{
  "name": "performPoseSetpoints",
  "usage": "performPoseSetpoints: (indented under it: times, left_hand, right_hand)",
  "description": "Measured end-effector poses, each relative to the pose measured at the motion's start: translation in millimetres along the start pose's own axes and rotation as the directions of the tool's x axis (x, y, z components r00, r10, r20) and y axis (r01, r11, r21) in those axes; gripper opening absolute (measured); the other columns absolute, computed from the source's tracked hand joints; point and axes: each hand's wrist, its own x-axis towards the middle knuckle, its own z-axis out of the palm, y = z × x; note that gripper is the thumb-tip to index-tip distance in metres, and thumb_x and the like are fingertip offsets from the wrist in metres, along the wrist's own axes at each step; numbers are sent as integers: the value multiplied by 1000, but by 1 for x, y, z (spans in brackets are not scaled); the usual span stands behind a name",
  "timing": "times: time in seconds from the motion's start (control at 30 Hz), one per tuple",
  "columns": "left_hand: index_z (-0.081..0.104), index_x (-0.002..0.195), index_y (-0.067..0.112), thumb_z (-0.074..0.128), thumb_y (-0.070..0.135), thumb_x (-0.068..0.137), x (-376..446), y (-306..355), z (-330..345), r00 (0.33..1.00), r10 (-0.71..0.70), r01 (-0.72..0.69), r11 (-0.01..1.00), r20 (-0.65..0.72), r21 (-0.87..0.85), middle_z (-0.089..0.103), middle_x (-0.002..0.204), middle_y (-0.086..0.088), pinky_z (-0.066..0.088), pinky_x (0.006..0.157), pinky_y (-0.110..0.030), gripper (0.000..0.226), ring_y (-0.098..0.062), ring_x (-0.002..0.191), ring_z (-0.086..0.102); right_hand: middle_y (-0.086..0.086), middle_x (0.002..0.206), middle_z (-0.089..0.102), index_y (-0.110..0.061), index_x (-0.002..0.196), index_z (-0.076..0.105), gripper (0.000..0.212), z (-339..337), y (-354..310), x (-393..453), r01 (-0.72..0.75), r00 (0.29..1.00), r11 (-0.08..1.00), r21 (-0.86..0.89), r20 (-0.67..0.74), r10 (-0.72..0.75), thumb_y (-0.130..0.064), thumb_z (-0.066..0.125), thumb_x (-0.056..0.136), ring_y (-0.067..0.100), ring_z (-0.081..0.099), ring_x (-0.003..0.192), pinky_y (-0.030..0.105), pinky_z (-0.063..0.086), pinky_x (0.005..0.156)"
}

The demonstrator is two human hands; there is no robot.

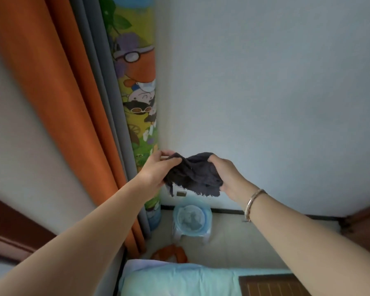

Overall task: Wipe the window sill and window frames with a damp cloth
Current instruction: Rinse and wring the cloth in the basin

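A dark grey cloth [192, 174] hangs bunched in the air in front of a pale wall. My left hand [156, 169] pinches its left edge between thumb and fingers. My right hand [226, 174], with a bracelet on the wrist, grips the cloth's right side from above. Both arms reach forward from the lower corners. No window sill or window frame is visible; an orange curtain [58, 99] and a grey curtain [98, 86] hang at the left.
A rolled cartoon-printed mat [137, 86] stands in the corner. Below the cloth sits a small blue plastic stool [191, 221] on the floor, with an orange object [169, 254] beside it. A light-blue pillow [177, 280] and a wooden panel [271, 285] lie at the bottom edge.
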Motion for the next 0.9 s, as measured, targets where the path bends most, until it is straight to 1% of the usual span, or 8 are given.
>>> performPoseSetpoints:
  times: [0.07,0.17,0.23,0.4,0.57,0.67,0.8,0.9]
  left_hand:
    - [62,100,6,70,7,82,6,-11,-1,999,12,-22,978,47,208,67,102,-18,55,67,-27,20,-25,85,66]
    - [66,91,5,73,8,80,15,-23,4,996,53,-79,902,75,425,66,81,-8,49,53,-13,13,-16,70,62]
    - [62,82,9,72,10,81,29,-32,11,997,61,-75,896,45,438,62,73,-4,48,55,-18,10,-15,65,58]
    - [59,78,13,70,17,84,74,-51,36,1000,11,-3,897,-15,441,67,75,-8,53,71,-38,13,-25,73,64]
    - [57,85,13,65,16,86,147,-70,81,997,-66,79,912,-46,403,67,88,-14,55,83,-47,10,-32,86,67]
    - [56,93,12,62,16,86,188,-84,106,994,-79,101,896,-69,432,65,94,-14,56,82,-47,10,-30,89,65]
    - [54,102,13,56,9,88,235,-108,129,992,-88,122,872,-95,473,64,93,-7,52,61,-24,15,-16,78,61]
    - [53,104,15,54,8,88,263,-133,133,989,-100,139,853,-105,502,61,87,1,49,61,-21,18,-11,75,59]
  right_hand:
    - [16,104,69,-7,110,64,33,-5,9,10,-26,1000,997,70,13,25,-29,57,86,30,67,93,42,54,86]
    - [15,106,68,-7,111,61,35,-12,17,28,-61,998,988,145,20,59,-30,64,85,29,66,97,40,54,86]
    - [15,105,69,-6,111,62,37,-18,22,43,-67,997,982,177,33,62,-28,70,82,29,67,96,43,54,88]
    - [17,100,70,-7,95,63,29,-36,38,88,-97,995,981,170,50,90,-26,76,78,31,68,94,50,53,89]
    - [18,106,66,-7,104,56,55,-64,46,175,-115,993,985,126,26,113,-38,81,67,32,67,93,50,55,83]
    - [15,107,63,-9,108,51,51,-75,57,220,-137,990,983,121,33,134,-35,78,74,27,66,93,42,57,80]
    - [13,106,60,-12,103,47,37,-84,74,274,-186,981,980,71,66,182,-28,72,81,24,64,93,39,56,80]
    - [12,106,59,-11,104,45,37,-83,89,308,-204,977,979,23,74,202,-27,71,82,24,62,94,37,55,79]
